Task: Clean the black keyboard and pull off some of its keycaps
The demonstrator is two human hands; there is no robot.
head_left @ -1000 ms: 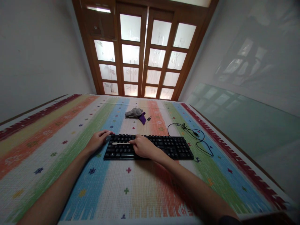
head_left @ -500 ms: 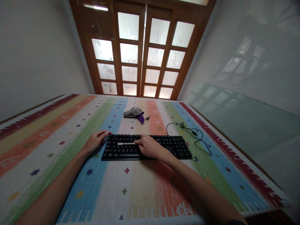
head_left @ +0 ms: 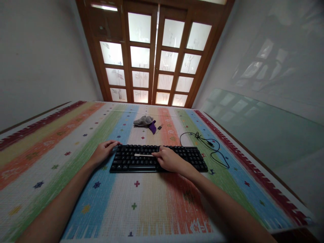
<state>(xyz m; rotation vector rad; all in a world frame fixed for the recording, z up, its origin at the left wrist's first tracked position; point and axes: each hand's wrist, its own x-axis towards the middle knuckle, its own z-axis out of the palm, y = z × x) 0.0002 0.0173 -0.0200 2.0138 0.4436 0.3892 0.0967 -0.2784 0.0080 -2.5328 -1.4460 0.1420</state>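
Note:
A black keyboard (head_left: pixel 141 167) lies flat on the striped tablecloth in front of me. My left hand (head_left: pixel 103 153) is at its far left corner, with thumb and fingertips closed on the edge there. Over the middle of the keys, my right hand (head_left: pixel 168 158) grips a thin white stick shaped like a toothbrush (head_left: pixel 143 155). The stick points left, low over the keys or touching them; bristles cannot be made out. My right hand covers the handle end of the stick and some keys.
Beyond the keyboard lie a crumpled grey cloth (head_left: pixel 143 121) with a purple part (head_left: pixel 152 127) and a small black item (head_left: pixel 159 127). A loosely coiled black cable (head_left: pixel 215 152) rests to the right. Multicoloured tablecloth (head_left: pixel 121 209) covers the table; wooden glazed doors (head_left: pixel 154 67) stand behind.
My right hand has slid a little to the right along the keys, taking the white stick with it. My left hand and the keyboard stay where they were.

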